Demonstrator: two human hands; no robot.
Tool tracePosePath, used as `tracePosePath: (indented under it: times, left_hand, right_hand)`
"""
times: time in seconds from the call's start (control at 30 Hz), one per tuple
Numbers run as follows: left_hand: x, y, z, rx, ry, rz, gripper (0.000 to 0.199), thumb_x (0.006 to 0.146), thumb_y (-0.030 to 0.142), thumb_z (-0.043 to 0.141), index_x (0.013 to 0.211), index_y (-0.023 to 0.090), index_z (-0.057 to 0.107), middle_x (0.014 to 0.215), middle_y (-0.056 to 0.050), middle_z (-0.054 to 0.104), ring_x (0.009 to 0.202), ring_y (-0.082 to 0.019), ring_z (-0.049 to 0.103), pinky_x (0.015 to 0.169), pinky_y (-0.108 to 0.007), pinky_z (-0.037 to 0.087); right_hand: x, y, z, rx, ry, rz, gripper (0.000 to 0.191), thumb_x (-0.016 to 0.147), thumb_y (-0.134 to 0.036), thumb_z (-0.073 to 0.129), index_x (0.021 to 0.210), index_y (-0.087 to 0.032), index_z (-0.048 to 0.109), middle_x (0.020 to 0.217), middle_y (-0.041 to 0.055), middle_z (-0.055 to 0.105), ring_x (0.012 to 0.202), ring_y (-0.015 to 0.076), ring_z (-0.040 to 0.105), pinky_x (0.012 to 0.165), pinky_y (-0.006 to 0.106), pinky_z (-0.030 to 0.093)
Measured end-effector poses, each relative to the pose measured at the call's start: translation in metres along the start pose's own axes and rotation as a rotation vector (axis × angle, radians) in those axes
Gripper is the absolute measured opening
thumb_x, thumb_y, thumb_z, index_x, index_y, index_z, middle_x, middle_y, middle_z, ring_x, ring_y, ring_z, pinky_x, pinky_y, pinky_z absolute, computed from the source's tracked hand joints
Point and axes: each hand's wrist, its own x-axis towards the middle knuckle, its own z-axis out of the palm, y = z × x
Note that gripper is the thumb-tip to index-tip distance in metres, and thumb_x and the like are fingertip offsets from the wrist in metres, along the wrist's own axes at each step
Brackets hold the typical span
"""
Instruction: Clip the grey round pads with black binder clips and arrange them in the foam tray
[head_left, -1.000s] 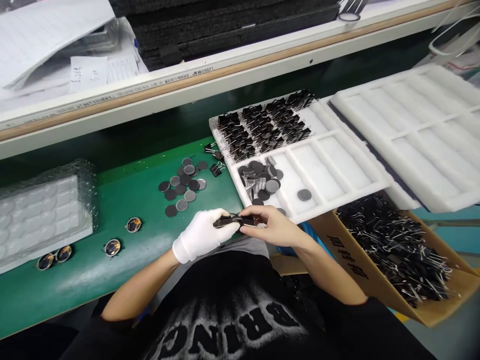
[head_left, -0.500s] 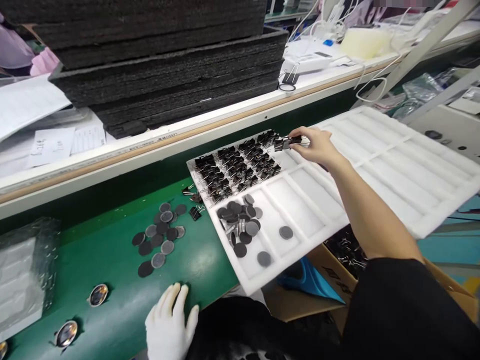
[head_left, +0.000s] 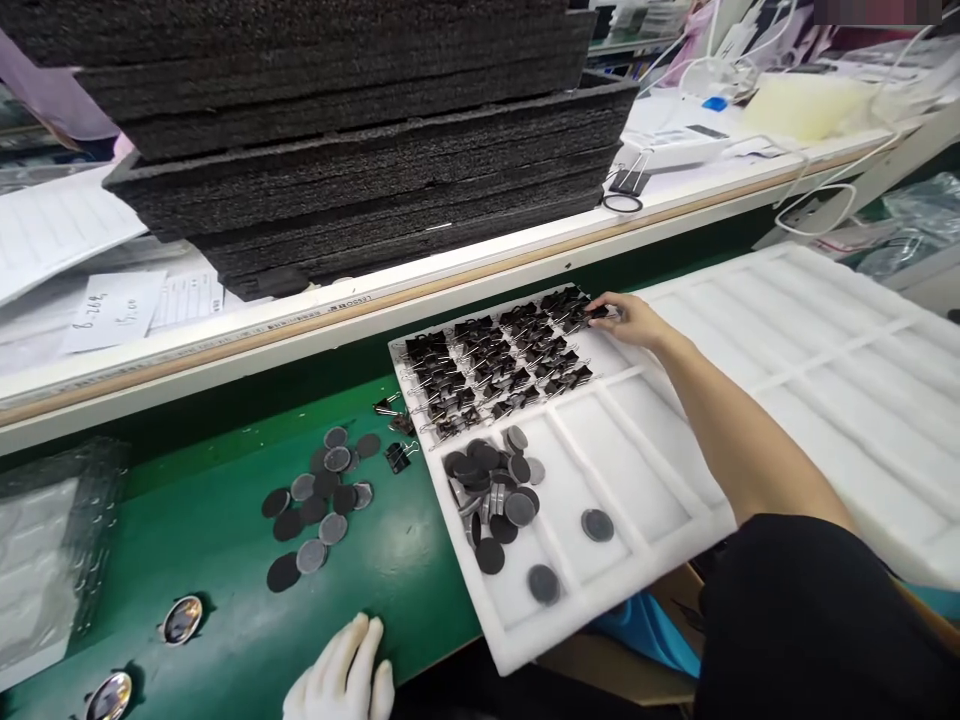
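Note:
My bare right hand [head_left: 630,322] pinches a black binder clip [head_left: 595,313] at the far right end of the clip rows, over the white foam tray [head_left: 611,425]. Dense rows of binder clips [head_left: 504,360] fill the tray's back left compartments. Round dark discs [head_left: 487,478] lie heaped in its front left compartment, with a few loose ones beside them. My left hand [head_left: 341,675], in a white glove, rests with fingers stretched out at the green table's near edge and holds nothing. More discs [head_left: 319,510] and several loose clips [head_left: 400,456] lie on the green surface.
Tall black foam sheets [head_left: 390,170] are stacked on the white shelf behind. Two watch-like round pieces [head_left: 182,620] lie at the left near clear plastic trays [head_left: 45,560]. A second foam tray [head_left: 810,330] extends right. A large binder clip [head_left: 630,180] sits on the shelf.
My right hand has lowered the binder clip from above the tray to the end of the rows. The view has shifted, and my left hand sits lower in it, still outstretched.

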Motion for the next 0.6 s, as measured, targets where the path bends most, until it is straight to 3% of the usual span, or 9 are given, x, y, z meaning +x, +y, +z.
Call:
tracePosePath:
  times: [0.1, 0.27, 0.37, 0.47, 0.6]
  left_hand:
    - [0.0, -0.003, 0.002, -0.015, 0.014, 0.008, 0.035, 0.086, 0.017, 0.065, 0.118, 0.03, 0.069, 0.108, -0.004, 0.08, 0.087, -0.022, 0.078, 0.064, -0.032, 0.059]
    - [0.002, -0.013, 0.004, 0.002, 0.046, 0.15, 0.029, 0.084, 0.019, 0.069, 0.11, 0.028, 0.074, 0.107, -0.002, 0.08, 0.085, -0.019, 0.078, 0.063, -0.027, 0.06]
    - [0.005, -0.014, 0.003, 0.019, 0.061, 0.17, 0.025, 0.084, 0.019, 0.068, 0.107, 0.027, 0.076, 0.106, -0.002, 0.081, 0.084, -0.018, 0.078, 0.063, -0.026, 0.059]
    - [0.011, -0.008, 0.001, 0.026, 0.088, 0.156, 0.021, 0.088, 0.02, 0.064, 0.105, 0.025, 0.076, 0.104, -0.002, 0.081, 0.083, -0.017, 0.077, 0.063, -0.026, 0.057]
    - [0.019, 0.002, -0.002, 0.022, 0.134, 0.099, 0.017, 0.095, 0.02, 0.059, 0.102, 0.021, 0.074, 0.1, -0.003, 0.08, 0.082, -0.016, 0.076, 0.067, -0.029, 0.053]
  right_hand:
    - [-0.001, 0.001, 0.001, 0.09, -0.019, 0.028, 0.05, 0.082, -0.06, 0.067, 0.108, -0.017, 0.074, 0.096, 0.0115, 0.074, 0.068, 0.0172, 0.055, 0.067, 0.034, 0.046]
    - [-0.001, -0.001, 0.007, 0.151, -0.002, 0.053, 0.053, 0.082, -0.06, 0.067, 0.11, -0.016, 0.075, 0.093, 0.0117, 0.074, 0.071, 0.0185, 0.056, 0.071, 0.036, 0.048]
    - [-0.002, -0.002, 0.013, 0.124, 0.072, 0.047, 0.049, 0.08, -0.058, 0.07, 0.107, -0.018, 0.077, 0.11, 0.0143, 0.07, 0.097, 0.0258, 0.059, 0.089, 0.042, 0.049]
    - [-0.007, -0.003, 0.018, 0.09, 0.134, 0.064, 0.044, 0.077, -0.052, 0.073, 0.107, -0.02, 0.078, 0.119, 0.0154, 0.063, 0.118, 0.0313, 0.054, 0.103, 0.048, 0.044]
    - [-0.018, -0.007, 0.018, 0.088, 0.107, 0.121, 0.065, 0.074, -0.036, 0.074, 0.135, -0.019, 0.063, 0.112, 0.0123, 0.067, 0.107, 0.0285, 0.062, 0.1, 0.047, 0.049]
